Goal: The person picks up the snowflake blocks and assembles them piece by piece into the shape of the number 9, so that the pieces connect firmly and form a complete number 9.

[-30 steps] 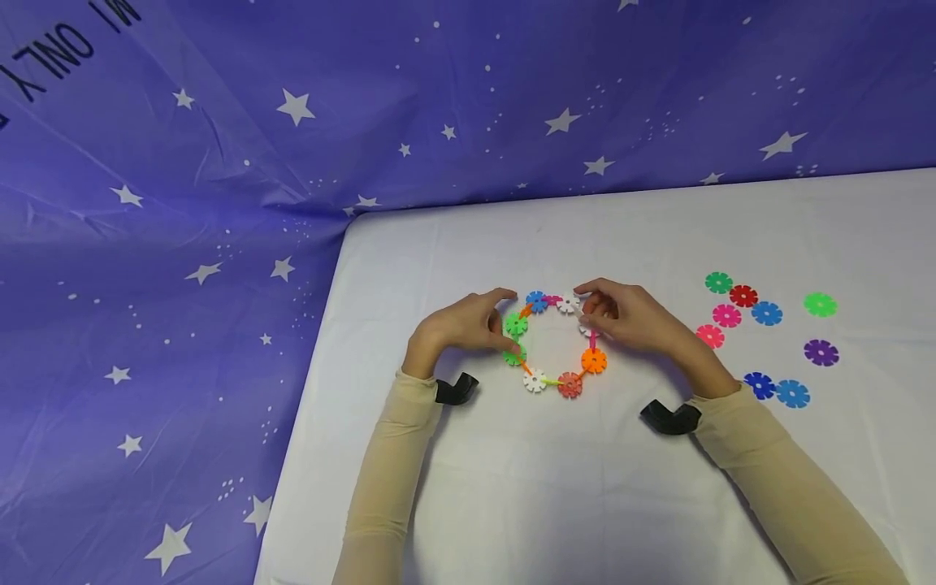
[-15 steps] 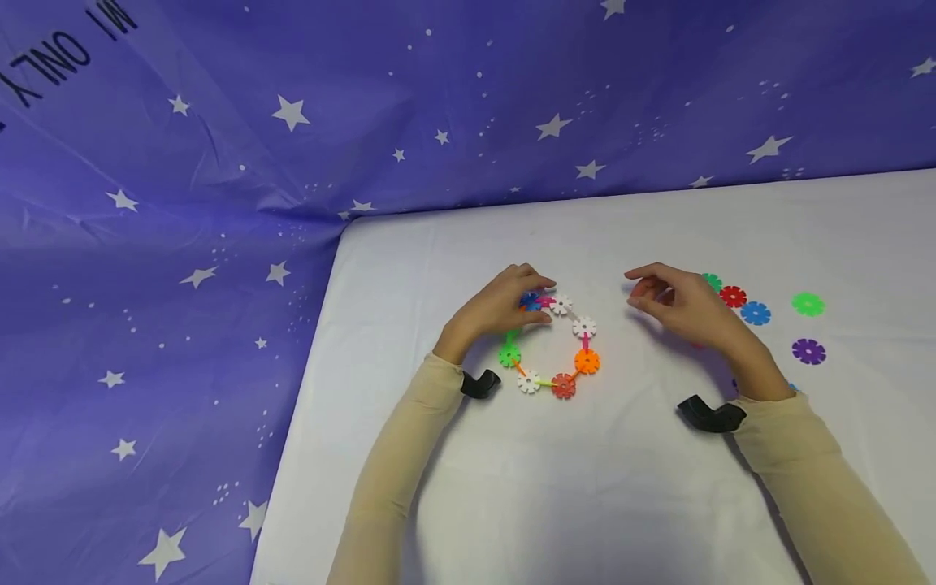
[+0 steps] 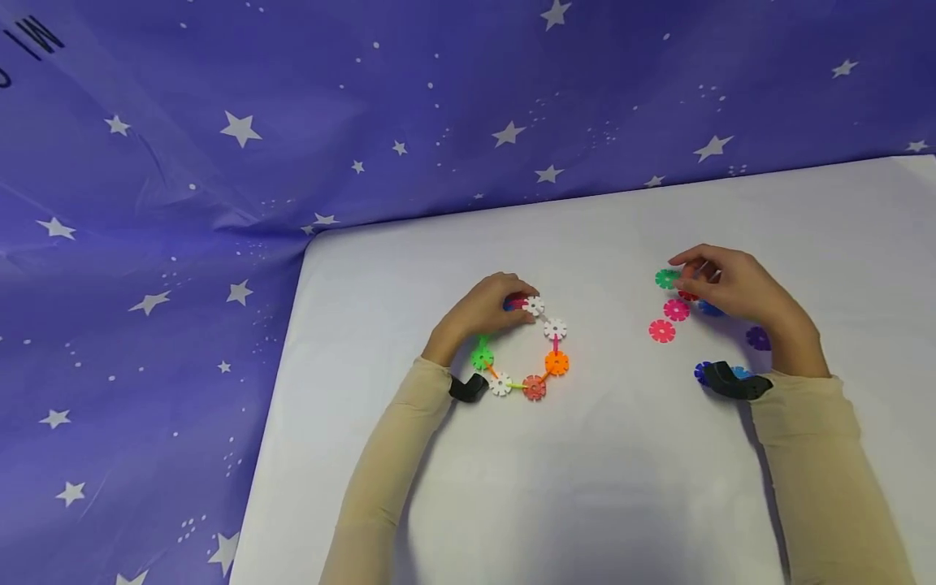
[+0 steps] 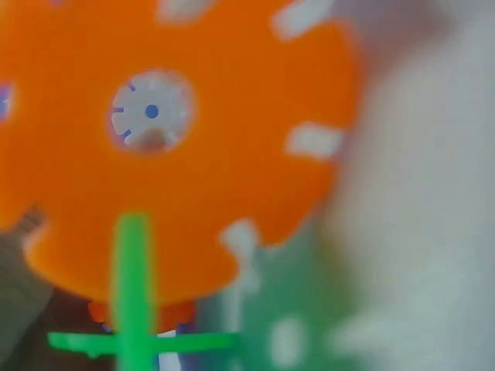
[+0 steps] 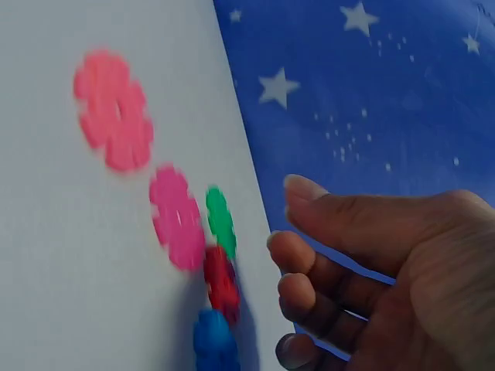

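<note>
A ring of linked plastic snowflake discs [image 3: 534,387] lies on the white cloth, with flat discs joined by upright ones. My left hand [image 3: 483,313] reaches over its upper left side. Thumb and fingers hold the ring by a blue disc [image 3: 509,305], mostly hidden, beside a white disc [image 3: 534,305]. An orange disc [image 4: 247,93] fills much of the left wrist view. To the right, my right hand [image 3: 742,288] hovers beside loose green [image 3: 665,279] and red discs [image 3: 686,296]. In the right wrist view its thumb and bent fingers [image 5: 348,224] stand apart, holding nothing.
Pink discs [image 3: 676,309], a blue disc [image 3: 709,308] and a purple disc [image 3: 758,338] lie around my right hand. A dark blue disc [image 3: 702,373] lies partly under the black wrist camera [image 3: 734,383]. A purple star-patterned curtain [image 3: 439,106] borders the table [image 3: 453,504].
My right hand has left the ring and moved right to the loose discs. My left hand has slid from the green discs up to the blue disc. The head view has shifted rightward.
</note>
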Demonstrator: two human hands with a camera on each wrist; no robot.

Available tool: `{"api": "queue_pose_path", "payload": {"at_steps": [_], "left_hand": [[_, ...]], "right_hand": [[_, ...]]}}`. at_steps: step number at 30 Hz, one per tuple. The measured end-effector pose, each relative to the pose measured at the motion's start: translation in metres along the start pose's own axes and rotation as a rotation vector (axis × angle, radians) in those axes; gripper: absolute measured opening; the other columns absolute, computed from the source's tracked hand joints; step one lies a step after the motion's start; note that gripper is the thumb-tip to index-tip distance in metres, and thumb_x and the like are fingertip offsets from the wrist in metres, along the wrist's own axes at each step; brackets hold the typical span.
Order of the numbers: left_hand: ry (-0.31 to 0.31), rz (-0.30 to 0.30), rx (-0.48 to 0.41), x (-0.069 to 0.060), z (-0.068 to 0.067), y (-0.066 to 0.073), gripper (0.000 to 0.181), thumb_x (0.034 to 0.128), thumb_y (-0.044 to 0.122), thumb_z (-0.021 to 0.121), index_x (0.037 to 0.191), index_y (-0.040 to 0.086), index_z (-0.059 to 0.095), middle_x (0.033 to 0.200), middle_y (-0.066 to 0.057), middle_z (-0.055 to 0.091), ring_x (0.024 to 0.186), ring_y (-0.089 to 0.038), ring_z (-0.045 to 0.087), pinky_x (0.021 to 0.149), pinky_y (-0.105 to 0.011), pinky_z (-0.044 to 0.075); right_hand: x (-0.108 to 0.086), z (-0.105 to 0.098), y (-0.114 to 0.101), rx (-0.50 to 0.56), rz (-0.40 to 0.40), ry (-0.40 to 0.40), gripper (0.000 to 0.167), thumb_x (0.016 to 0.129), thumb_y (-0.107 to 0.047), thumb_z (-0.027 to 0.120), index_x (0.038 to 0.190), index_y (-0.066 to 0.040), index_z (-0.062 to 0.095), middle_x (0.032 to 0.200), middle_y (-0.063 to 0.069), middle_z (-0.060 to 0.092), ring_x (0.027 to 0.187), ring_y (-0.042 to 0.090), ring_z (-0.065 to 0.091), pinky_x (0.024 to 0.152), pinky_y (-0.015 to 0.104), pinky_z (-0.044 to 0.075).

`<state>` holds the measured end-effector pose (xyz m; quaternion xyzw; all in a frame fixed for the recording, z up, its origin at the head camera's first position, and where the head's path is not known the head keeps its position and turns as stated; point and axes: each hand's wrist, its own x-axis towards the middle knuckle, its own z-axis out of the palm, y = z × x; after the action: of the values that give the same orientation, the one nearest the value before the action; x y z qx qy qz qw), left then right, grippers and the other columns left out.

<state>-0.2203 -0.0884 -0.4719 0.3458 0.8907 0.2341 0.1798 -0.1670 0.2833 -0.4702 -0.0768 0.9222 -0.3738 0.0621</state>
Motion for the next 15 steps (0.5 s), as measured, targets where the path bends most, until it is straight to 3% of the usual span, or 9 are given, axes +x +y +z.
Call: {"api": "queue_pose_path", "payload": {"at_steps": [9, 15], "left_hand": [[0.049, 0.002, -0.074, -0.010, 0.008, -0.005, 0.045, 0.0894, 0.030, 0.073, 0.129, 0.011, 0.063, 0.115, -0.005, 0.064, 0.102, -0.018, 0.053, 0.096, -0.033, 0.044], [0.058, 0.045, -0.137, -0.014, 0.014, -0.003, 0.044, 0.0896, 0.026, 0.073, 0.129, 0.009, 0.063, 0.115, -0.006, 0.064, 0.097, -0.017, 0.054, 0.092, -0.031, 0.045]], "right_hand": [[0.005, 0.008, 0.009, -0.065, 0.016, -0.005, 0.038, 0.088, -0.016, 0.073, 0.123, -0.002, 0.062, 0.092, 0.010, 0.056, 0.080, 0.018, 0.047, 0.066, 0.016, 0.038], [0.011, 0.020, 0.010, -0.134, 0.015, 0.018, 0.035, 0.087, -0.013, 0.073, 0.117, 0.002, 0.063, 0.088, 0.013, 0.053, 0.081, 0.026, 0.046, 0.068, 0.033, 0.038]]}}
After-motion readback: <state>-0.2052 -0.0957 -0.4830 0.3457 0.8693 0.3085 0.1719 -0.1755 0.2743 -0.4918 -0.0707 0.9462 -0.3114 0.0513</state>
